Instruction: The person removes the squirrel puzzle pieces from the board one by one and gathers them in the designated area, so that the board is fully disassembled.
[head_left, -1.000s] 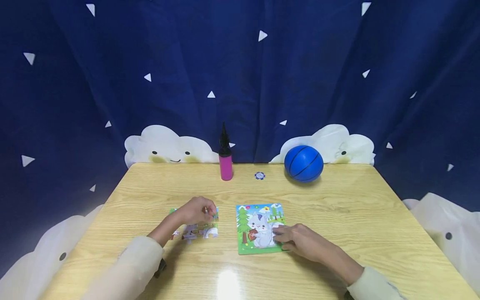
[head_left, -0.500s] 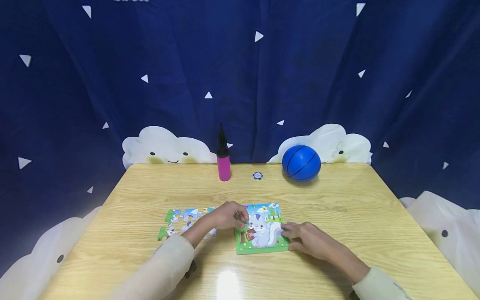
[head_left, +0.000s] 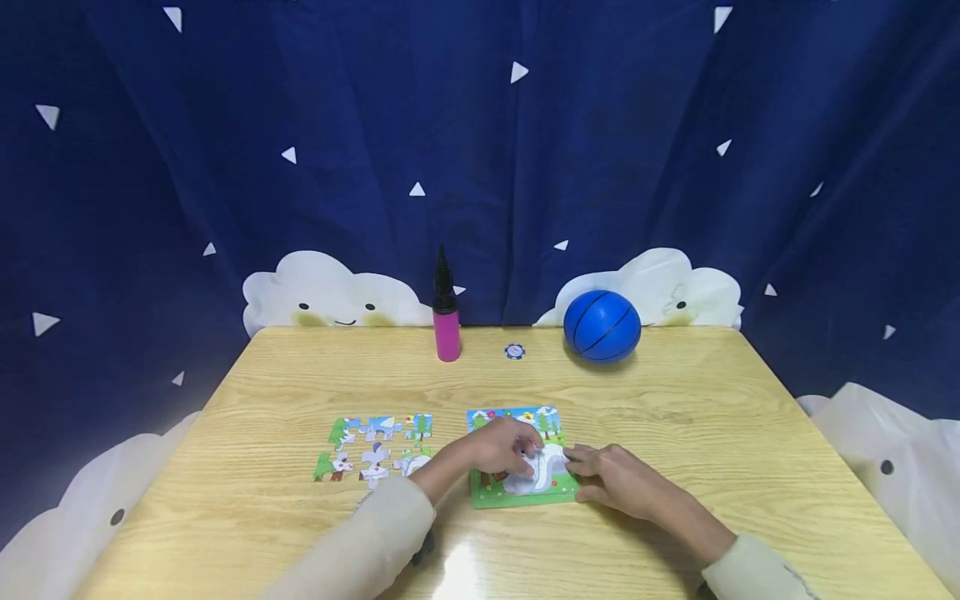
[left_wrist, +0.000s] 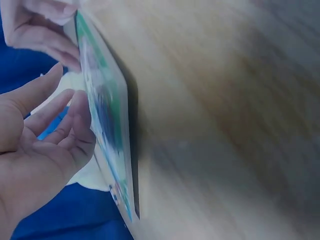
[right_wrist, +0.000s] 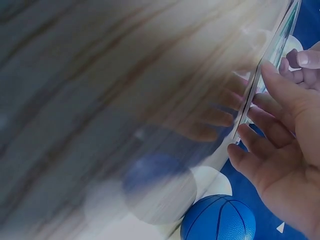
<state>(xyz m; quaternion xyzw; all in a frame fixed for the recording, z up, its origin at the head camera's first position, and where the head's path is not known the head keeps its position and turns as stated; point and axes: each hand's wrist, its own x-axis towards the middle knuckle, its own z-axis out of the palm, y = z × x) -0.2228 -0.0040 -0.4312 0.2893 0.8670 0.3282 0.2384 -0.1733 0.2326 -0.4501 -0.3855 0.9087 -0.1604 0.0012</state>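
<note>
My left hand (head_left: 501, 446) is over a square squirrel picture puzzle (head_left: 517, 500), its loosely bent fingertips at the middle of the picture and covering the squirrel's head. In the left wrist view, the thumb (left_wrist: 47, 85) stands apart from the fingers and nothing shows between them. The right hand (head_left: 618, 482) rests at the puzzle's right edge. Its relaxed fingers (right_wrist: 272, 125) touch that edge, with the thumb near the lower right corner. Left of the board, several jigsaw pieces (head_left: 375, 465) lie in two loose rows on the table.
Toward the back of the wooden table (head_left: 690, 417) stand a pink pump with a black nozzle (head_left: 447, 333) and a blue ball (head_left: 602, 327). Between them lies a blue and white chip (head_left: 514, 352). A dark blue curtain (head_left: 480, 125) hangs behind.
The left hand has moved right from the loose pieces onto the squirrel puzzle. The right hand has slid slightly right, off the picture to the board's edge.
</note>
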